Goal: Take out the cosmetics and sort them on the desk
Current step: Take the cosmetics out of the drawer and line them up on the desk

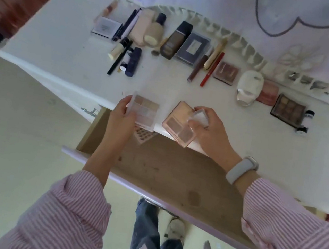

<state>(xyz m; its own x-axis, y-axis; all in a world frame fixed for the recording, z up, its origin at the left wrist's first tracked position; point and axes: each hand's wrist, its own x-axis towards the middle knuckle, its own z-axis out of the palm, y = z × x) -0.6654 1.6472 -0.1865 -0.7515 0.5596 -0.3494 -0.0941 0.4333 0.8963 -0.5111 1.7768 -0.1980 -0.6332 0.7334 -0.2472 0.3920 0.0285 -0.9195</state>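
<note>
At frame centre, our left hand [123,111] grips a clear palette [144,110]; our right hand [206,128] pinches a pink palette [178,124]. We judge both come next to the dark palette [288,107] at right.

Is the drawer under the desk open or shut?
Open. The drawer is pulled out toward the person, its brown bottom showing, mostly bare, with one patterned item at the back.

The left hand [123,111] covers one edge of the clear palette [144,110]. A patterned sheet [143,135] in the drawer [173,169] hides partly beneath it. Product labels blur.
</note>
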